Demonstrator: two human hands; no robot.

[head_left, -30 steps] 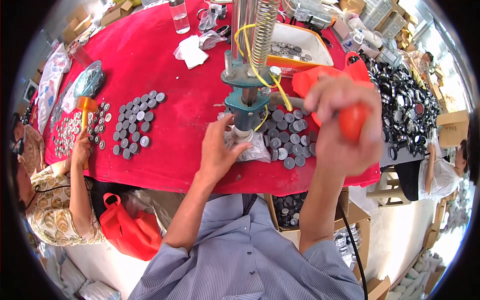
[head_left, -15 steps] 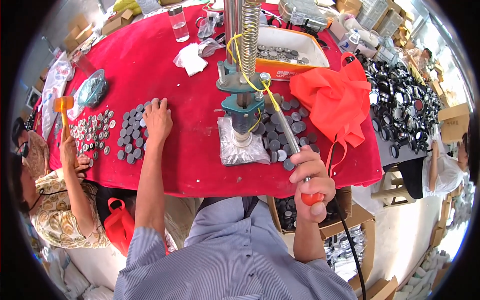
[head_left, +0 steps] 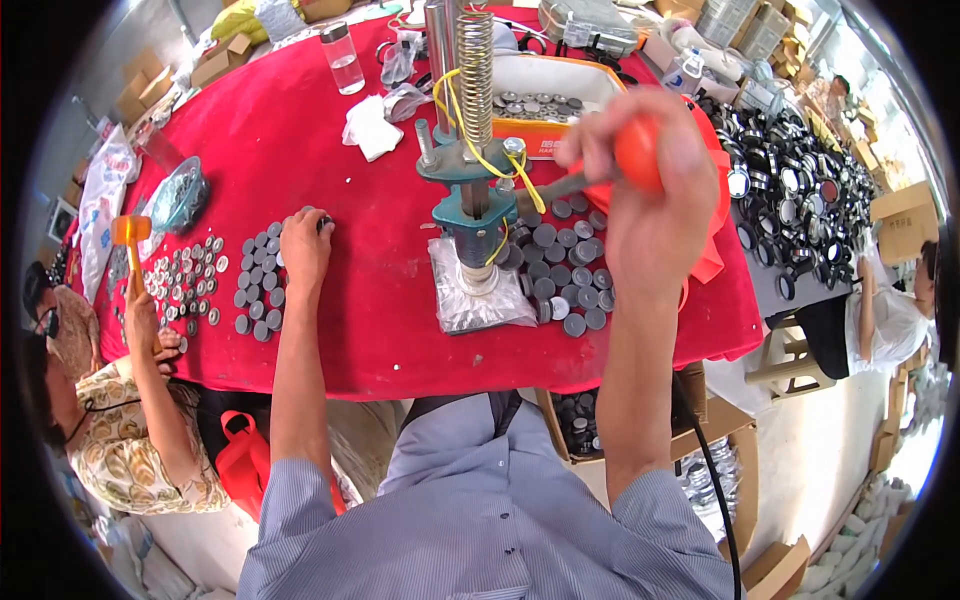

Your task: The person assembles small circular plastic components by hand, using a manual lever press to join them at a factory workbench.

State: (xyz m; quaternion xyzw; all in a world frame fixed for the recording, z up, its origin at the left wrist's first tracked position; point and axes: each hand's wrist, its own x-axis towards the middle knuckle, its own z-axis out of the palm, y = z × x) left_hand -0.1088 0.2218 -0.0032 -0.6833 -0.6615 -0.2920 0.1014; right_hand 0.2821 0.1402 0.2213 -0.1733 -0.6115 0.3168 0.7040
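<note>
My right hand (head_left: 655, 205) is raised and closed round the red ball knob (head_left: 638, 154) of a lever. The metal lever (head_left: 560, 186) runs from it to the green hand press (head_left: 475, 208), which has a tall spring (head_left: 477, 80) and yellow cord on it. Plastic film (head_left: 465, 305) covers the press base. My left hand (head_left: 304, 250) is closed with a dark round cap (head_left: 323, 223) at its fingertips, beside a cluster of grey caps (head_left: 262, 280). Another heap of grey caps (head_left: 568, 268) lies right of the press, partly hidden behind my right forearm.
At left, a co-worker's hand holds an orange mallet (head_left: 131, 230) near small metal-rimmed discs (head_left: 185, 275). An orange-and-white box (head_left: 600, 85) of discs stands behind the press. A red bag (head_left: 712, 262) and a heap of black rings (head_left: 800, 190) lie at right.
My right hand has swung up and forward with the lever from near the table edge. My left hand has shifted slightly down and left, and a dark cap now shows at its fingertips.
</note>
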